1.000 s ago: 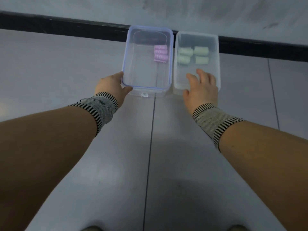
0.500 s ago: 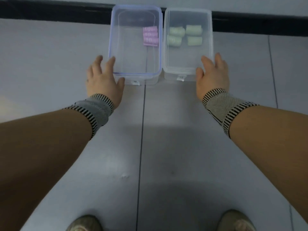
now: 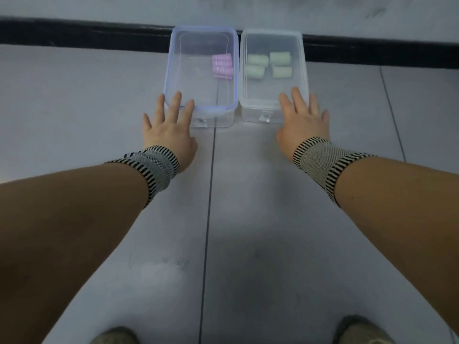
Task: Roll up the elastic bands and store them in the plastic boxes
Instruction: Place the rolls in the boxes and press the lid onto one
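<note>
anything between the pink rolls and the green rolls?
Head view: only the adjoining walls of the blue-rimmed box and clear box separate pink rolls from green rolls.

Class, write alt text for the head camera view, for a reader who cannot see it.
Two open hands, left hand and right hand, reach toward two clear plastic boxes on a grey floor. The blue-rimmed box holds pink rolls; the white box holds four green rolls.

Grey tiled floor point(image 3: 74, 100) with dark seams meets a black baseboard point(image 3: 87, 33) under a pale wall point(image 3: 99, 6).
</note>
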{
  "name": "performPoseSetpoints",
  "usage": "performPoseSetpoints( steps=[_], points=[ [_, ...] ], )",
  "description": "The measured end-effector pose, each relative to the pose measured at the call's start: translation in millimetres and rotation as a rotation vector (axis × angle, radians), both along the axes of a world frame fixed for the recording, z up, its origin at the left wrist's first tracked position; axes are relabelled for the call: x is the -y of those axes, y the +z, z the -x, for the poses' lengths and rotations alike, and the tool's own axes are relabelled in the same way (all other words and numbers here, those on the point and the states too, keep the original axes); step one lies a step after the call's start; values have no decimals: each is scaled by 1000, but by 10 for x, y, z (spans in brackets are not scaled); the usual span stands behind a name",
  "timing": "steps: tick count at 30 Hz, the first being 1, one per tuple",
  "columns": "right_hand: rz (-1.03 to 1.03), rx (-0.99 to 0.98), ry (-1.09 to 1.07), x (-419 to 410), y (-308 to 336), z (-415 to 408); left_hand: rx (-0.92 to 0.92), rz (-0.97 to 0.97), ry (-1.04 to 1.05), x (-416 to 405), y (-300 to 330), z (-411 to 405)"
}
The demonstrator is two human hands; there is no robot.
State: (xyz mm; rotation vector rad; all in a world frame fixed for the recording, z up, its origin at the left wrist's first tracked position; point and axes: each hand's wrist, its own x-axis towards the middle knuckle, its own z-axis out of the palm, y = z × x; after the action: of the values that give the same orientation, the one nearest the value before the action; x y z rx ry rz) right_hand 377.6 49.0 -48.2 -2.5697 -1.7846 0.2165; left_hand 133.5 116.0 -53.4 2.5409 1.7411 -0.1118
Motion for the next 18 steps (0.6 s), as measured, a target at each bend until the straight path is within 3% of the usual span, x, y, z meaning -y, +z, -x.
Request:
performPoseSetpoints(
  steps=[5,12,18],
  points=[
    [37,14,121,6,-75,228,5,22,-90,92,-24,-193],
    [-36,-120,-13,-276,-142,191,60,15,-131,26,-135,-187],
    [-134,-117,-4,-259,-177,197,57,11,-145,4,-175,-164]
  ],
)
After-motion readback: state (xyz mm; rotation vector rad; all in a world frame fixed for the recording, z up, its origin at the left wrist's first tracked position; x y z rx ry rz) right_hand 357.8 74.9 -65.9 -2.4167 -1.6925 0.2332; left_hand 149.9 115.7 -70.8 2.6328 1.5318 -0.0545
